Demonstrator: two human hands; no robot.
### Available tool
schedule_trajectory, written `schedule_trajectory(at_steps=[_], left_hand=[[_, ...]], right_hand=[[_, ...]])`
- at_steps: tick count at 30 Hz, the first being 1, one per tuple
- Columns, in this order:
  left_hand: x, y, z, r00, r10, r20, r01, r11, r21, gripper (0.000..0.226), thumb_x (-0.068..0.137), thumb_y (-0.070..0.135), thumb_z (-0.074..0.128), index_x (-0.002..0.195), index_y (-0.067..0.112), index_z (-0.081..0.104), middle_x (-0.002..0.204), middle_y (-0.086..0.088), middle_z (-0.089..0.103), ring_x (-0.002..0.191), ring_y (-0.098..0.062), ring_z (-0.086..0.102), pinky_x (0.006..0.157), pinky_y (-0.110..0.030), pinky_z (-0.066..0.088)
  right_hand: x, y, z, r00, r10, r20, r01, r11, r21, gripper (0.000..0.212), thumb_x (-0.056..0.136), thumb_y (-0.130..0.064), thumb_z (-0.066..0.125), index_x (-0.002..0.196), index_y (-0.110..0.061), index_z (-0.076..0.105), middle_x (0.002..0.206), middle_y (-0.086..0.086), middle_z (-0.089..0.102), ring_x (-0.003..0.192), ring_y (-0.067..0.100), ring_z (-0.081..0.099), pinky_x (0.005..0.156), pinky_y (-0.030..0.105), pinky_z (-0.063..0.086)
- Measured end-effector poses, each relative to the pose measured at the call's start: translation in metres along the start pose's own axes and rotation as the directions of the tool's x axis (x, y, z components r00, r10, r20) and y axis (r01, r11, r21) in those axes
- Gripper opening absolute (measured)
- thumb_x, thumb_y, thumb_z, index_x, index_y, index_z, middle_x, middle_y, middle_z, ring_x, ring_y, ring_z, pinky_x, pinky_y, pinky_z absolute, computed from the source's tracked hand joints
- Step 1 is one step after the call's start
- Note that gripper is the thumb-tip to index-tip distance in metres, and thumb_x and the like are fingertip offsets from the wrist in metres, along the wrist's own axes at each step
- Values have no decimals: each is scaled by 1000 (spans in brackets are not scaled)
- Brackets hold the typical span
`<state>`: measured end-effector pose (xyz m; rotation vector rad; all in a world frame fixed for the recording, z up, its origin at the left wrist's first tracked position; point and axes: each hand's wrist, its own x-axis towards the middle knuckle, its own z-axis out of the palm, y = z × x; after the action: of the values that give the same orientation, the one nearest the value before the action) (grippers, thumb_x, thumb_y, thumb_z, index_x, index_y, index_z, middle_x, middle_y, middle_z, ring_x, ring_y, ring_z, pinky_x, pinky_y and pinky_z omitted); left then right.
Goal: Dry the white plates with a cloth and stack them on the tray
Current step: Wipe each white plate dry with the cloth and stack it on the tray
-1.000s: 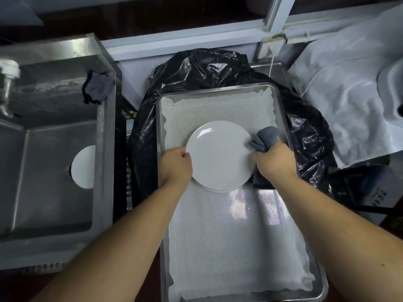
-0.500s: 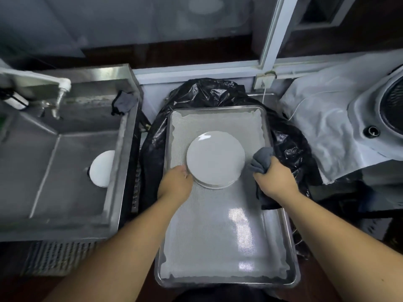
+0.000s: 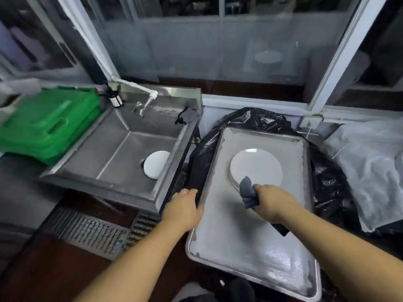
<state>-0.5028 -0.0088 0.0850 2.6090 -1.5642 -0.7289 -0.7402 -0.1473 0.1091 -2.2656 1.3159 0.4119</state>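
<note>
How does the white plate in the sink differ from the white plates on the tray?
The round white plate in the steel sink lies alone over the drain, partly hidden by the sink wall; the white plate stack on the lined metal tray holds several plates. The right hand, gripping the grey cloth, overlaps the stack; nothing touches the sink plate. Both look round and white.

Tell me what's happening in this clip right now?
A person is drying plates. The right hand grips a grey cloth at the near edge of a stack of white plates on the lined tray. The left hand is empty, over the tray's left edge beside the sink, where one more white plate waits.
</note>
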Motion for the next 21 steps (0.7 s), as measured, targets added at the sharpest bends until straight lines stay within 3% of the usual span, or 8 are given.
schedule_trajectory(at_steps=[3,8,10,15,21], left_hand=[[-17,-32,-8,1000,-9,-22,9,999,-31,64,103,49,51,160,25,36,159,-1,42,143,-28,42,109,-48,48],[-56,-107,-24,998,-28,-51,25,998,-51,61,104,49,51,159,26,38,158,0,43,142,-28,44,108,-48,49],[-77,-145,-26,997,-47,-58,43,997,-66,61,104,50,51,158,26,38,156,0,44,142,-29,43,108,-47,49],[-126,-246,-26,987,-129,-94,119,988,-100,61,102,48,53,157,25,39,156,-1,44,140,-31,45,109,-47,48],[-175,-338,-31,964,-253,-84,243,964,-108,50,101,46,54,145,22,50,145,-4,53,131,-30,53,103,-45,51]], right_hand=[[-7,-39,3,998,-66,0,66,998,-20,20,91,-20,57,82,-38,54,85,-26,63,76,-7,57,64,13,42],[-21,-128,19,989,-145,13,144,964,-224,16,94,-26,58,99,-35,46,117,-4,71,108,26,67,81,33,51],[-25,-169,33,986,-161,33,164,950,-266,18,93,-29,59,109,-32,52,119,-1,71,107,28,67,86,37,56],[-30,-278,77,972,-211,101,232,927,-295,43,89,-27,58,132,-29,55,127,1,67,109,27,66,76,35,49],[-33,-389,120,914,-327,240,396,847,-355,46,96,-22,57,142,-23,52,128,4,66,109,26,66,78,35,52]])
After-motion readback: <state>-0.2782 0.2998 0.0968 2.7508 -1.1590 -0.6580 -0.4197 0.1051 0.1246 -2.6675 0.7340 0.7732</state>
